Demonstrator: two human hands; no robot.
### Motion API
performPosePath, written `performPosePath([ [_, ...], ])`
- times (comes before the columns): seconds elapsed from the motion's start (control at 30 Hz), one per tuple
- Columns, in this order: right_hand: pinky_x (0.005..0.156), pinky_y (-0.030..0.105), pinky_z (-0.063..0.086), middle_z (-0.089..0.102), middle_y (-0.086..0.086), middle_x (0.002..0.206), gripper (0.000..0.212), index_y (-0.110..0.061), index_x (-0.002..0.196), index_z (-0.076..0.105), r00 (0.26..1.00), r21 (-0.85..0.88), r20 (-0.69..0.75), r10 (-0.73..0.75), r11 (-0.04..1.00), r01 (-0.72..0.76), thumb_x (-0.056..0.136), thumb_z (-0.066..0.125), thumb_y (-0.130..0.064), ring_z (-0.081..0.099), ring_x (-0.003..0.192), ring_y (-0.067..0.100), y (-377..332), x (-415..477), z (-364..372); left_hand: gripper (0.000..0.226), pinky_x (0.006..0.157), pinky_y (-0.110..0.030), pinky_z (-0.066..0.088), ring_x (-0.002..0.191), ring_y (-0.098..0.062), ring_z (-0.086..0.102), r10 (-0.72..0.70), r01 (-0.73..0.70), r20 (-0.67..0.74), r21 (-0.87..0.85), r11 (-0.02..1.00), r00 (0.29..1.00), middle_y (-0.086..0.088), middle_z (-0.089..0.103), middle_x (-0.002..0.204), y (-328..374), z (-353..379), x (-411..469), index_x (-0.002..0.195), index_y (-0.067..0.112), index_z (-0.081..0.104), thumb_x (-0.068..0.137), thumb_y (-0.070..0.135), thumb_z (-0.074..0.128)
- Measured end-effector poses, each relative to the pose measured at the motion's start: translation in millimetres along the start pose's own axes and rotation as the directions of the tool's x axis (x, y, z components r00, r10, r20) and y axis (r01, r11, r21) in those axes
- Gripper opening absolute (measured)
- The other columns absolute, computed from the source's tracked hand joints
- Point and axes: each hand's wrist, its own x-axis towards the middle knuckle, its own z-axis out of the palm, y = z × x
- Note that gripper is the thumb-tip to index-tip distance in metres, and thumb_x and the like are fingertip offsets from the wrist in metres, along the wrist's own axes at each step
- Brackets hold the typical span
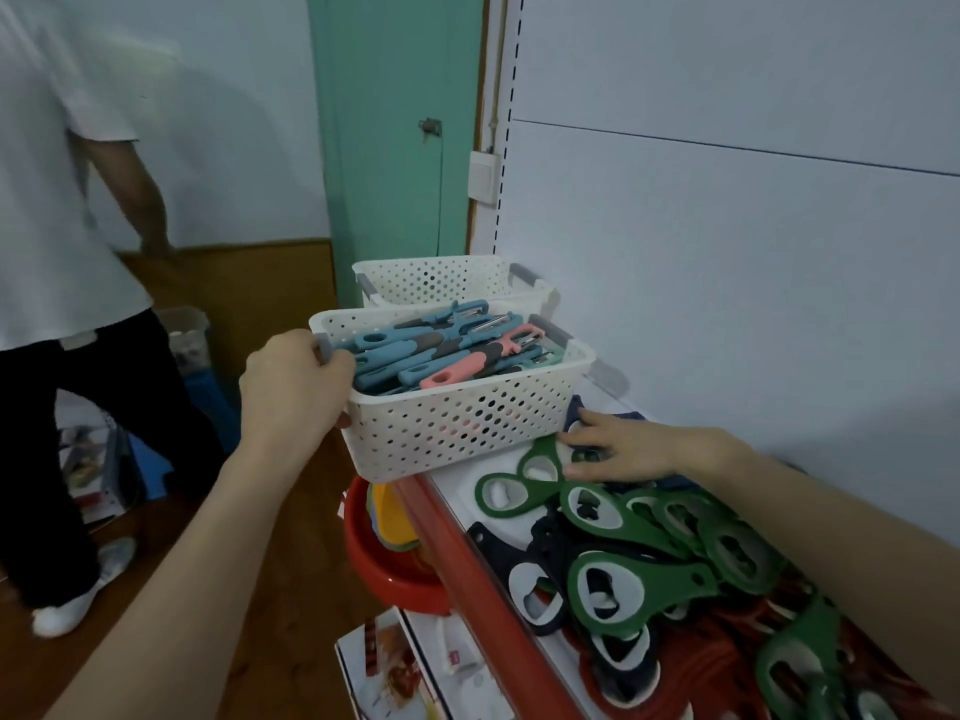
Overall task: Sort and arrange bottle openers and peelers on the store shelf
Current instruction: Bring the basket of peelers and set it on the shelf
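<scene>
A white perforated basket full of blue, teal and pink peelers stands on the white shelf, its near corner over the shelf's red front edge. My left hand grips the basket's left end at the grey handle. A heap of green and dark blue bottle openers lies on the shelf to the right of the basket. My right hand rests on the far end of that heap with fingers spread flat, touching a green opener beside the basket.
A second white basket stands behind the first, against the shelf's back panel. Below the shelf edge sit a red bowl and boxed goods. A person in a white shirt stands at the left on the wooden floor.
</scene>
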Motion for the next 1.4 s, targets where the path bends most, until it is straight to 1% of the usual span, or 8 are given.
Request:
performPosePath([
  [0.27, 0.111, 0.028, 0.022, 0.029, 0.001, 0.151, 0.056, -0.026, 0.143, 0.033, 1.0, -0.091, 0.015, 0.019, 0.996, -0.018, 0.094, 0.036, -0.053, 0.03, 0.137, 0.019, -7, -26, -2, 0.023, 0.04, -0.015, 0.027, 0.047, -0.009, 0.046, 0.013, -0.012, -0.028, 0.045, 0.999, 1.0, -0.002, 0.049, 0.057, 9, 3, -4, 0.067, 0.008, 0.05, 0.09, 0.014, 0.049],
  [0.4, 0.107, 0.036, 0.032, 0.048, 0.003, 0.138, 0.053, -0.033, 0.141, 0.033, 0.987, -0.249, -0.155, -0.033, 0.968, -0.007, 0.094, 0.031, -0.055, 0.04, 0.129, 0.023, -14, -29, 1, 0.019, 0.045, -0.02, 0.033, 0.05, -0.013, 0.055, 0.006, -0.006, -0.019, 0.017, 1.0, 1.0, -0.006, 0.057, 0.061, 6, 5, -1, 0.073, 0.005, 0.056, 0.089, 0.014, 0.049],
  [0.5, 0.111, 0.04, 0.025, 0.036, 0.01, 0.145, 0.052, -0.036, 0.143, 0.029, 0.99, -0.224, -0.108, -0.088, 0.973, 0.061, 0.094, 0.027, -0.055, 0.029, 0.136, 0.025, -21, -23, 9, 0.018, 0.053, -0.03, 0.05, 0.056, -0.022, 0.063, 0.008, -0.008, -0.005, -0.008, 1.0, 1.0, -0.011, 0.064, 0.069, 7, 7, -1, 0.08, 0.003, 0.06, 0.088, 0.015, 0.05],
  [0.67, 0.116, 0.033, 0.01, 0.025, 0.002, 0.154, 0.055, -0.035, 0.144, 0.025, 0.996, -0.115, 0.035, -0.083, 0.99, 0.087, 0.094, 0.019, -0.056, 0.011, 0.144, 0.018, -18, -24, 11, 0.018, 0.058, -0.035, 0.053, 0.059, -0.025, 0.063, 0.026, -0.026, -0.008, -0.027, 0.999, 1.0, -0.013, 0.064, 0.071, 9, 10, -3, 0.077, 0.001, 0.059, 0.086, 0.013, 0.05],
  [0.77, 0.116, 0.037, 0.015, 0.027, 0.001, 0.153, 0.061, -0.034, 0.143, 0.03, 0.998, -0.096, 0.055, -0.023, 0.995, 0.028, 0.091, 0.016, -0.062, 0.016, 0.143, 0.02, -7, -32, 11, 0.016, 0.066, -0.045, 0.056, 0.063, -0.029, 0.065, 0.04, -0.039, 0.008, -0.063, 0.997, 0.999, -0.012, 0.065, 0.074, 13, 15, -7, 0.08, 0.003, 0.06, 0.086, 0.013, 0.05],
  [1.0, 0.116, 0.039, 0.016, 0.025, 0.005, 0.151, 0.056, -0.026, 0.14, 0.036, 0.999, -0.067, 0.043, 0.031, 0.997, -0.028, 0.096, 0.016, -0.053, 0.018, 0.141, 0.02, -1, -49, 14, 0.017, 0.046, -0.021, 0.029, 0.052, -0.01, 0.047, 0.087, -0.086, 0.017, -0.023, 0.996, 0.996, 0.002, 0.048, 0.057, 30, 35, -11, 0.072, 0.008, 0.051, 0.088, 0.012, 0.048],
  [1.13, 0.115, 0.039, 0.019, 0.028, 0.006, 0.15, 0.056, -0.028, 0.139, 0.039, 0.999, -0.049, 0.031, 0.041, 0.998, -0.039, 0.096, 0.016, -0.054, 0.022, 0.139, 0.02, 3, -51, 18, 0.009, 0.065, -0.035, 0.052, 0.069, -0.028, 0.065, 0.072, -0.068, 0.043, -0.081, 0.994, 0.997, -0.007, 0.063, 0.079, 30, 52, -9, 0.086, 0.01, 0.054, 0.09, 0.015, 0.048],
  [1.4, 0.117, 0.039, 0.013, 0.02, 0.0, 0.154, 0.059, -0.03, 0.142, 0.034, 0.998, -0.024, 0.013, 0.058, 0.998, -0.058, 0.093, 0.017, -0.059, 0.012, 0.143, 0.017, 7, -48, 21, 0.009, 0.067, -0.035, 0.055, 0.071, -0.028, 0.066, 0.036, -0.036, 0.003, -0.104, 0.994, 0.999, -0.009, 0.063, 0.083, 31, 75, -2, 0.091, 0.011, 0.054, 0.091, 0.018, 0.049],
])
